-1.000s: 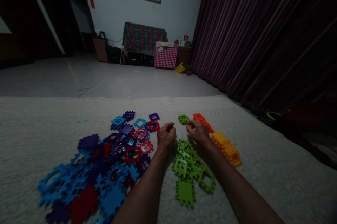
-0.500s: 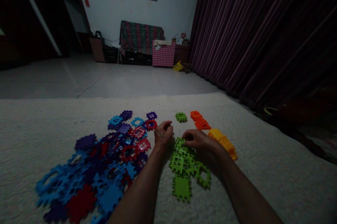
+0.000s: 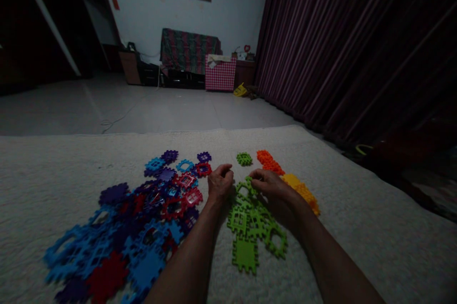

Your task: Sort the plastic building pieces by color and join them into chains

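My right hand (image 3: pixel 269 182) pinches the edge of a green tile (image 3: pixel 245 188) with a round opening, which is tilted up over the far end of the green pile (image 3: pixel 246 220). Just left of it, my left hand (image 3: pixel 220 182) rests with curled fingers; whether anything is inside them is hidden. Beyond both hands lies a small green stack (image 3: pixel 244 158). Orange tiles (image 3: pixel 269 162) and yellow tiles (image 3: pixel 302 192) lie to the right of my right hand.
A wide mixed heap of blue tiles (image 3: pixel 146 266), red tiles (image 3: pixel 109 275) and purple tiles (image 3: pixel 114 193) spreads left of my left forearm. Everything lies on a pale quilted cover (image 3: pixel 357 247). Its far edge meets a tiled floor (image 3: pixel 185 108); a dark curtain (image 3: pixel 321 46) hangs at the right.
My right hand has raised a green tile from the pile's far end. My left hand has barely moved. The view has shifted slightly.
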`<state>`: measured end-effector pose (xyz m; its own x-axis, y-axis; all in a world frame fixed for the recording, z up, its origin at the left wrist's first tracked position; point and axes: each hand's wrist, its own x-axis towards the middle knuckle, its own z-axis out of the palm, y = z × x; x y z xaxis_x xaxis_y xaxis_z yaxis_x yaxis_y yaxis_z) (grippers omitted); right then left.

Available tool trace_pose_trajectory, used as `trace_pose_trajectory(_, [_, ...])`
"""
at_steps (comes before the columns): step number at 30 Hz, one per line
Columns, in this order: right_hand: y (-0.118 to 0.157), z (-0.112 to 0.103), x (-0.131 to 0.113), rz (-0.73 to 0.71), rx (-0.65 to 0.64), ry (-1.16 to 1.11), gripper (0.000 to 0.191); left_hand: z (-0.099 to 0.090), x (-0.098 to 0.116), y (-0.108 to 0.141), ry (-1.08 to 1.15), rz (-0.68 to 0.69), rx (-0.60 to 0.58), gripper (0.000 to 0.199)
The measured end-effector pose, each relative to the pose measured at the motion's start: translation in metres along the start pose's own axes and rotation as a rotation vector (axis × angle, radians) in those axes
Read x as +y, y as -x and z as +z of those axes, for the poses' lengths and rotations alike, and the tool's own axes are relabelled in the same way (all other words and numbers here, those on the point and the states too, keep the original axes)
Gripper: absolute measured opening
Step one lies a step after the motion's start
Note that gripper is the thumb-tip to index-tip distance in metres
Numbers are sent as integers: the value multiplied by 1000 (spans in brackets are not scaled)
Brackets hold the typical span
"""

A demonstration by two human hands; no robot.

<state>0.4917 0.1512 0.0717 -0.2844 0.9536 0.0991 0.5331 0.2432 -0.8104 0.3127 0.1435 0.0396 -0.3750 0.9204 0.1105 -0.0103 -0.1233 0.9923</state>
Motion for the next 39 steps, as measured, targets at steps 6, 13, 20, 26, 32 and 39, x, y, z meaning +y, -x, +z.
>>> trace_pose_trajectory(6, [-15, 8, 10, -17, 247, 318, 24, 0, 0, 1, 18, -7, -14, 31])
trace_pose_trajectory(13, [-17, 11, 18, 79, 292, 551, 34, 0, -1, 1, 5, 17, -14, 29])
trace_pose_trajectory(20, [-10, 16, 8, 132, 232, 526, 44, 0, 4, 2, -4, 7, 5, 27])
trace_pose_trajectory(26, [-11, 17, 7, 126, 171, 578, 44, 1, -3, 0, -7, 20, -4, 28])
trace_pose_trajectory(32, [-8, 16, 6, 148, 103, 610, 50, 1, -6, 0, -5, 29, -37, 32])
trace_pose_trajectory(39, [-28, 16, 1, 49, 235, 549, 42, 0, -5, -2, -1, 44, 0, 26])
